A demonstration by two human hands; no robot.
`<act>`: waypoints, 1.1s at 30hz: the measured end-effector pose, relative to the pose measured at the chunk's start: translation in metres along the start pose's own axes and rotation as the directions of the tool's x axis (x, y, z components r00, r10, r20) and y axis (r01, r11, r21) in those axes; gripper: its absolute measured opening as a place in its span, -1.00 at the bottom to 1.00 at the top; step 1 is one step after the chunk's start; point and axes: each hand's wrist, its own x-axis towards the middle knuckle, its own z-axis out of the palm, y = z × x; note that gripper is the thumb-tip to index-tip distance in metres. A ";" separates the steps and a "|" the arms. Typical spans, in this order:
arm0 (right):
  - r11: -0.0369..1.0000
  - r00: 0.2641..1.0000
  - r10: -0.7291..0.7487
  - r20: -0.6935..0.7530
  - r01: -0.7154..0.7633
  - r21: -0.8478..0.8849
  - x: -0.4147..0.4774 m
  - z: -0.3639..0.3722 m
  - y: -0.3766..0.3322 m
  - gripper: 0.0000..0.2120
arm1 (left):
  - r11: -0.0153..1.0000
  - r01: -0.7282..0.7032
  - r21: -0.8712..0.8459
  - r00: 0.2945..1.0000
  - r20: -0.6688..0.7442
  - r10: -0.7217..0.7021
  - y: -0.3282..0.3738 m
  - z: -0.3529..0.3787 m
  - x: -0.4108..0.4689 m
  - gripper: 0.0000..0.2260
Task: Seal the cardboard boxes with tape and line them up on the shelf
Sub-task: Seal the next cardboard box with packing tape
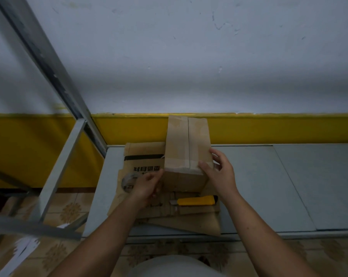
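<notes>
Right hand (219, 172) is clamping the cardboard box (187, 152) corner, steadying it; left hand (147, 185) is pinching tape at its side, we judge.

We see a dim, flat-lit frame with a cool grey cast and no visible light source. The wall (189, 56) across the upper frame darkens toward the corners. Shadows are soft. Wide-angle distortion tilts the metal shelf post (49, 62) at upper left. Fine detail is soft throughout, and the left hand (147, 186) looks slightly smeared. We find no glare.
</notes>
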 end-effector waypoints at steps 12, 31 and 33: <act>0.978 0.985 -0.152 0.077 0.161 -0.136 -0.005 -0.023 0.014 -0.62 | 0.278 -0.793 0.543 0.504 0.326 0.800 0.055 0.008 -0.019 -0.81; 0.940 0.963 -0.265 -0.049 0.247 -0.236 -0.022 -0.032 0.027 -0.59 | 0.368 -0.736 0.569 0.506 0.101 0.857 0.024 -0.012 -0.019 -0.64; 0.924 0.960 -0.274 -0.054 0.247 -0.292 -0.021 -0.032 0.025 -0.62 | 0.450 -0.687 0.571 0.559 0.020 0.829 0.023 -0.007 -0.025 -0.67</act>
